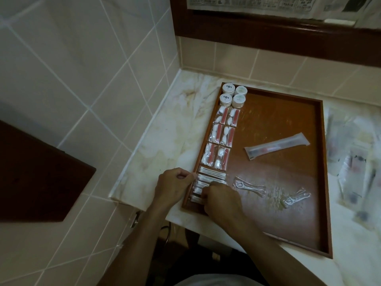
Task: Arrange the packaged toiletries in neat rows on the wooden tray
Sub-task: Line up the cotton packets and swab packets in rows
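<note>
At the near left corner of the wooden tray [317, 182], a stack of cotton swab packs [206, 178] is being squared up by two hands. The left hand [175, 186] is placed at the tray's left edge, and the end of a pack seems to be pinched between its thumb and finger. Just to its right, the right hand [221, 198] is curled over the low packs in the stack; whether one is really gripped cannot be told, as the fingertips are hidden. The packs are laid with their long side across the tray, left to right, so each hand is set at one end. Behind them, a neat row of red and white packs [218, 139] and four round pots [233, 94] is seen. Further right, two floss pick packs [249, 186] and a long toothbrush pack [277, 145] are left loose and tilted. These are nearer the right hand, so it is likely to be used for them. More packs [354, 162] are seen off the tray, on the counter [171, 129].
</note>
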